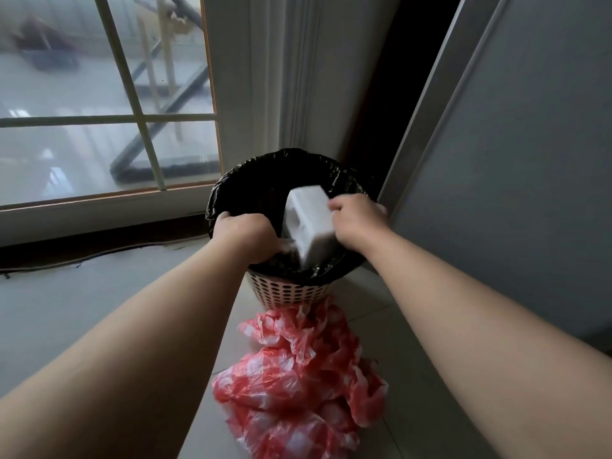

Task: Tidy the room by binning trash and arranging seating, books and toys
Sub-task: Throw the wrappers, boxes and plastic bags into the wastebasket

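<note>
A round perforated pink bin [288,294] with a black liner bag [255,187] stands on the floor by the window. A white foam block [308,223] is tilted inside the bin's mouth. My right hand [357,223] is closed on the block's right side. My left hand [245,236] grips the bin's near-left rim and liner, with a bit of clear plastic under its fingers. The block's lower end is hidden inside the bin.
A crumpled red-and-white plastic bag [298,385] lies on the tiled floor right in front of the bin. A window with pale frames [139,117] is to the left. A grey door or panel [513,160] stands on the right, with a dark gap behind the bin.
</note>
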{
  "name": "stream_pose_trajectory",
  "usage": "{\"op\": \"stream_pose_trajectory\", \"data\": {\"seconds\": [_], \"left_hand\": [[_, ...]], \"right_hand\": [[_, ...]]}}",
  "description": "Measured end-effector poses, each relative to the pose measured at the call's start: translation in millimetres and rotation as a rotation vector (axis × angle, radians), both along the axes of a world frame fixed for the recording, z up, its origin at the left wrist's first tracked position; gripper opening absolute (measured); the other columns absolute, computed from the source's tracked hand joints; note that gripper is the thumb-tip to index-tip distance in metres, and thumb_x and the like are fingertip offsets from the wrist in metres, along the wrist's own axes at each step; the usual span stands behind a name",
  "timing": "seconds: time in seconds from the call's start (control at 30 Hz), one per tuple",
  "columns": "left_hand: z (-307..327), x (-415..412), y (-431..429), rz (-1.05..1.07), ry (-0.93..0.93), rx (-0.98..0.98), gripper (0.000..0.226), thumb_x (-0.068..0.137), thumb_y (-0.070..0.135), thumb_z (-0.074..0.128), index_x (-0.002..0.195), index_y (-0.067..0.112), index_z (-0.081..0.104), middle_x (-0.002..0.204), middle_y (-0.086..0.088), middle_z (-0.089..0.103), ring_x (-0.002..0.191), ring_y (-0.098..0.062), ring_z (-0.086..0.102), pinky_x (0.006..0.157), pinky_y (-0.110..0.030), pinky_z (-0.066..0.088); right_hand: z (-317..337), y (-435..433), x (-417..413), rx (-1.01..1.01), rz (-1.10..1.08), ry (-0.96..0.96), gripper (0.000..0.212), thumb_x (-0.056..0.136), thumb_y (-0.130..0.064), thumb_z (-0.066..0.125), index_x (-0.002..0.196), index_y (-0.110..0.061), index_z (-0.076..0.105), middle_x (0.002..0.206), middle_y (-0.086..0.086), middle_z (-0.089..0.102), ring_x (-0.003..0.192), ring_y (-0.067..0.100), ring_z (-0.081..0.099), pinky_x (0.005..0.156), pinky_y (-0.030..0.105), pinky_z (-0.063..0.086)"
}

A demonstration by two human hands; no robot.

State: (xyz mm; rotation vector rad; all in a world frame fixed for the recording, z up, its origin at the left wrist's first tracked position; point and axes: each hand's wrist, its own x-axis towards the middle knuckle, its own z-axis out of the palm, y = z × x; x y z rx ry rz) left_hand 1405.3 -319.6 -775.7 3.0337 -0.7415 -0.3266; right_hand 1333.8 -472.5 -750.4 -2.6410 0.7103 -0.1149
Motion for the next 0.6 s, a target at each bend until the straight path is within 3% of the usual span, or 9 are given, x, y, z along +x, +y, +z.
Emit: {"op": "stream_pose_trajectory", "data": {"seconds": [0.03, 0.1, 0.17, 0.27, 0.33, 0.4, 0.5, 0.6], "left_hand": [[1, -1, -3, -0.027, -0.005, -0.016, 0.035, 0.093, 0.033, 0.04, 0.108, 0.015, 0.065, 0.12, -0.003, 0.063, 0.119, -0.026, 0.054, 0.107, -0.046, 0.029], [5, -3, -7, -0.038, -0.034, -0.089, 0.032, 0.091, 0.024, 0.04, 0.106, 0.014, 0.066, 0.116, -0.004, 0.065, 0.115, -0.026, 0.055, 0.107, -0.047, 0.03], [7, -6, -11, -0.043, -0.092, -0.146, 0.031, 0.09, 0.019, 0.038, 0.1, 0.015, 0.067, 0.106, -0.002, 0.066, 0.111, -0.026, 0.057, 0.108, -0.044, 0.029], [10, -19, -21, -0.015, -0.191, -0.272, 0.027, 0.083, 0.015, 0.041, 0.086, 0.017, 0.068, 0.087, 0.0, 0.065, 0.096, -0.024, 0.06, 0.103, -0.037, 0.03], [15, -36, -35, 0.035, -0.199, -0.428, 0.028, 0.082, 0.014, 0.044, 0.09, 0.016, 0.07, 0.089, -0.004, 0.069, 0.089, -0.026, 0.06, 0.095, -0.035, 0.035], [20, -64, -54, 0.042, -0.235, -0.549, 0.03, 0.084, 0.015, 0.045, 0.102, 0.015, 0.07, 0.1, -0.008, 0.071, 0.096, -0.03, 0.061, 0.091, -0.035, 0.037], [24, -104, -77, 0.036, -0.262, -0.695, 0.034, 0.086, 0.017, 0.048, 0.114, 0.018, 0.067, 0.112, -0.009, 0.068, 0.106, -0.033, 0.059, 0.091, -0.037, 0.042], [21, -157, -111, 0.013, -0.208, -0.761, 0.029, 0.086, 0.02, 0.048, 0.107, 0.019, 0.068, 0.108, -0.007, 0.068, 0.104, -0.032, 0.06, 0.085, -0.036, 0.046]], "right_hand": [[-5, 5, 0, -0.123, 0.034, 0.16, 0.044, 0.09, -0.019, 0.045, 0.132, -0.026, 0.056, 0.154, 0.005, 0.032, 0.143, 0.028, 0.025, 0.119, 0.044, 0.014], [-9, 9, -1, -0.188, 0.018, 0.296, 0.053, 0.089, -0.017, 0.043, 0.143, -0.021, 0.043, 0.162, 0.006, 0.0, 0.149, 0.028, -0.006, 0.119, 0.047, -0.008], [-11, 4, -4, -0.171, 0.0, 0.251, 0.054, 0.09, -0.016, 0.041, 0.145, -0.016, 0.041, 0.162, 0.003, -0.006, 0.148, 0.025, -0.014, 0.119, 0.045, -0.011], [-7, -10, -15, -0.121, 0.014, 0.126, 0.046, 0.093, -0.021, 0.039, 0.137, -0.017, 0.052, 0.159, 0.003, 0.019, 0.149, 0.023, 0.002, 0.12, 0.044, -0.003], [-5, -20, -30, -0.076, 0.009, 0.015, 0.042, 0.092, -0.018, 0.04, 0.13, -0.019, 0.058, 0.149, 0.003, 0.038, 0.144, 0.022, 0.019, 0.12, 0.045, 0.007], [-4, -31, -53, -0.043, -0.023, -0.088, 0.04, 0.091, -0.015, 0.042, 0.125, -0.018, 0.062, 0.14, 0.003, 0.049, 0.138, 0.024, 0.033, 0.118, 0.043, 0.015], [-3, -45, -88, 0.001, -0.092, -0.167, 0.036, 0.09, -0.014, 0.046, 0.121, -0.014, 0.064, 0.133, 0.006, 0.057, 0.128, 0.027, 0.047, 0.114, 0.04, 0.028], [-3, -70, -143, 0.065, -0.171, -0.165, 0.036, 0.091, -0.015, 0.049, 0.125, -0.015, 0.062, 0.136, 0.006, 0.056, 0.125, 0.028, 0.051, 0.109, 0.036, 0.036]]}}
